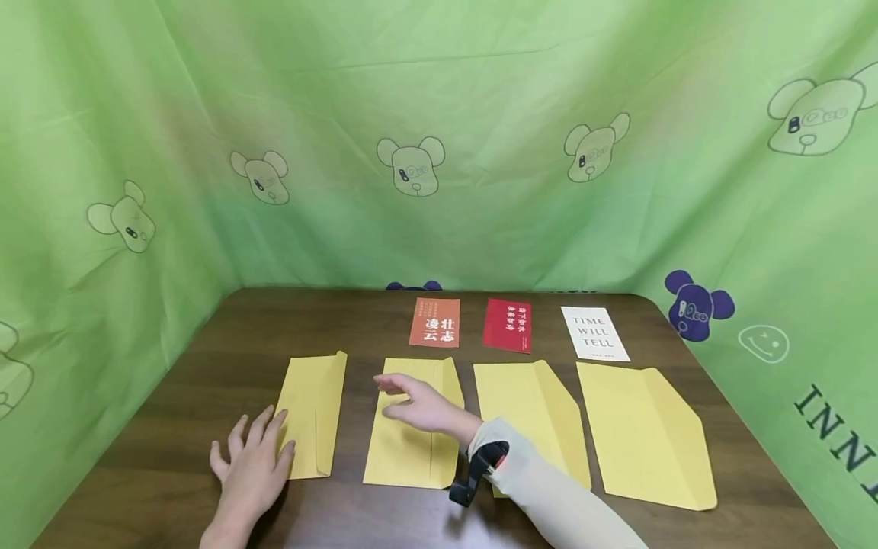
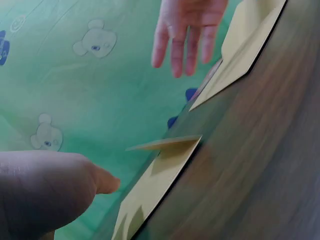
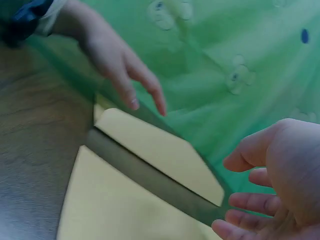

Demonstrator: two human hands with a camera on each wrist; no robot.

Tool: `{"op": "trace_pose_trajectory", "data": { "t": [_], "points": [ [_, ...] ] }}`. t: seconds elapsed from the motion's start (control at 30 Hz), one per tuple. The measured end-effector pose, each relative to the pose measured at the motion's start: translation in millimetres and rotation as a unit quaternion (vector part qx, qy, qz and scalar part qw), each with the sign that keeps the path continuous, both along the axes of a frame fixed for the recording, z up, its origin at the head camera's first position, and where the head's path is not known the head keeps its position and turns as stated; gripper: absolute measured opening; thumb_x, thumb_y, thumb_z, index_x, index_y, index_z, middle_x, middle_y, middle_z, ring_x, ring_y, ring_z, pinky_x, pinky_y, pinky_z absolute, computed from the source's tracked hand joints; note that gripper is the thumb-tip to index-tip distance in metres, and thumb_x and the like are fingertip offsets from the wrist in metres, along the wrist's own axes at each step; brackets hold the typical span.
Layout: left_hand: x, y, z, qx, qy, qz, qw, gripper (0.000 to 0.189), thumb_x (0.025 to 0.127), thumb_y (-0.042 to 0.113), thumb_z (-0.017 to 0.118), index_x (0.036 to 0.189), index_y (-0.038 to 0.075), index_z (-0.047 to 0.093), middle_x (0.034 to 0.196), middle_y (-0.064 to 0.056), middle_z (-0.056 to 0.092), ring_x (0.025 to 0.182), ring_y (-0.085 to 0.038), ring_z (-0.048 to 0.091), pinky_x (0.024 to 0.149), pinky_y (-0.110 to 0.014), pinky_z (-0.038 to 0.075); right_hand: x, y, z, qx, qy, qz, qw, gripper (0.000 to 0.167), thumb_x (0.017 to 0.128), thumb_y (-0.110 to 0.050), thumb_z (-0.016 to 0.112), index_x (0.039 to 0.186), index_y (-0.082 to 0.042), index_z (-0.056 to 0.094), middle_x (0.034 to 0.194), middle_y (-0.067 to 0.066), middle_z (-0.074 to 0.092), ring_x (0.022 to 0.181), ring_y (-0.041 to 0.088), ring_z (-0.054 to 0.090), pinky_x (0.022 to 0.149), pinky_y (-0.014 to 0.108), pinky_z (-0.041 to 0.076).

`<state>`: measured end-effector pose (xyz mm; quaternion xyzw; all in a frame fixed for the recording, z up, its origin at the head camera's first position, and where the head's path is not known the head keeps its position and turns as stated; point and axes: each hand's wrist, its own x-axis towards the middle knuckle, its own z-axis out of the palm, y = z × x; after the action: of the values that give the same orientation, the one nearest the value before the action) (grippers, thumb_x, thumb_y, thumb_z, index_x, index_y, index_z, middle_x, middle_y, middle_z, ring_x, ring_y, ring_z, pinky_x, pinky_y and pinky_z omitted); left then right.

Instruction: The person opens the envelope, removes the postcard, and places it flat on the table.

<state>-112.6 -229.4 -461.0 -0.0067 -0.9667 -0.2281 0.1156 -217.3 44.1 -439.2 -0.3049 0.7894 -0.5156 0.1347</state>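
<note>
Four yellow envelopes lie in a row on the brown table. At the leftmost envelope (image 1: 312, 396), whose flap stands partly raised in the left wrist view, my left hand (image 1: 252, 461) has its fingers spread at the near left edge. My right hand (image 1: 421, 404) hovers over the second envelope (image 1: 398, 461) with loosely extended fingers and nothing in its grasp. Under the right forearm lies the third envelope (image 1: 514, 404), partly covered by the sleeve. The fourth envelope (image 1: 641, 435) rests at the far right, its flap opened out.
Behind the envelopes lie an orange card (image 1: 435, 322), a red card (image 1: 507, 325) and a white card (image 1: 595, 334) with printed text. A green curtain (image 1: 480, 229) with bear drawings encloses the back and sides of the table (image 1: 171, 427).
</note>
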Motion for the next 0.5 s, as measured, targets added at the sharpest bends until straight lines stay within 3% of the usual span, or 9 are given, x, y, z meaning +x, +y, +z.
{"op": "trace_pose_trajectory", "data": {
  "t": [0.1,0.2,0.4,0.5],
  "points": [
    [2.4,-9.2,1.0,-0.006,-0.041,0.007,0.9991,0.047,0.099,0.021,0.055,0.141,0.001,0.049,0.15,-0.024,0.036,0.135,-0.057,0.015,0.096,-0.081,-0.002,6.4,-7,-4.3,0.037,0.038,0.018,0.9984,0.052,0.09,-0.001,0.064,0.139,0.004,0.05,0.134,0.022,0.056,0.125,0.035,0.052,0.099,0.038,0.049],
    [4.0,-16.4,-1.1,-0.015,-0.073,0.008,0.9972,0.047,0.098,0.023,0.058,0.139,0.002,0.052,0.149,-0.025,0.037,0.135,-0.057,0.015,0.095,-0.082,-0.002,15.3,-15,-7.5,0.099,0.099,0.041,0.9893,0.05,0.089,-0.004,0.065,0.137,0.001,0.053,0.133,0.016,0.058,0.123,0.028,0.054,0.098,0.03,0.047],
    [2.7,-22.9,-2.5,-0.026,-0.105,0.004,0.9942,0.048,0.097,0.029,0.062,0.136,0.003,0.057,0.149,-0.024,0.038,0.134,-0.058,0.015,0.094,-0.083,-0.002,32.6,-36,-3.4,0.211,0.218,0.093,0.9483,0.052,0.089,-0.014,0.065,0.139,-0.008,0.055,0.135,0.008,0.055,0.127,0.019,0.046,0.106,0.026,0.036],
    [2.7,-22.8,-2.7,-0.031,-0.124,0.006,0.9918,0.049,0.097,0.031,0.061,0.138,0.003,0.056,0.149,-0.025,0.038,0.135,-0.058,0.014,0.095,-0.083,-0.002,38.8,-46,-2.5,0.249,0.286,0.118,0.9178,0.049,0.091,-0.016,0.063,0.14,-0.015,0.056,0.141,0.007,0.052,0.13,0.021,0.044,0.107,0.028,0.035]
  ]
}}
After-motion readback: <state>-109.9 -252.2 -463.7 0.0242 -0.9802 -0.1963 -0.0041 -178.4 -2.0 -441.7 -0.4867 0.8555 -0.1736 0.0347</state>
